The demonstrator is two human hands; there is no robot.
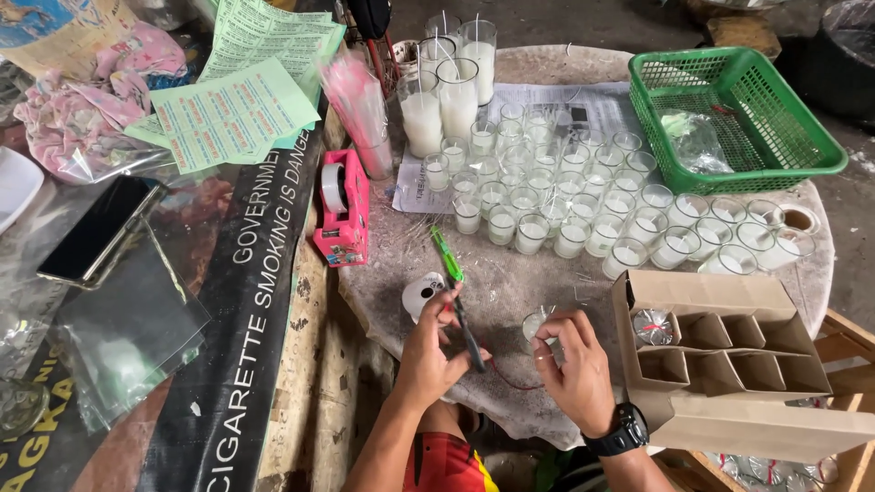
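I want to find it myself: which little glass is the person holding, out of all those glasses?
Start at the green basket at the table's far right, then come down past the rows of wax-filled glasses to the open cardboard box. Just left of it, the right hand holds one small glass, alone, apart from the rows.

A bare strip of the surface (pixel 510 282) lies open between the hands and the crowded rows of small glass candles (pixel 583 200), wide enough for a hand to pass. To the right the divided cardboard box (pixel 720 337) blocks the way. To the left stand the pink tape dispenser (pixel 342 210) and, nearer, a white tape roll (pixel 421 293).
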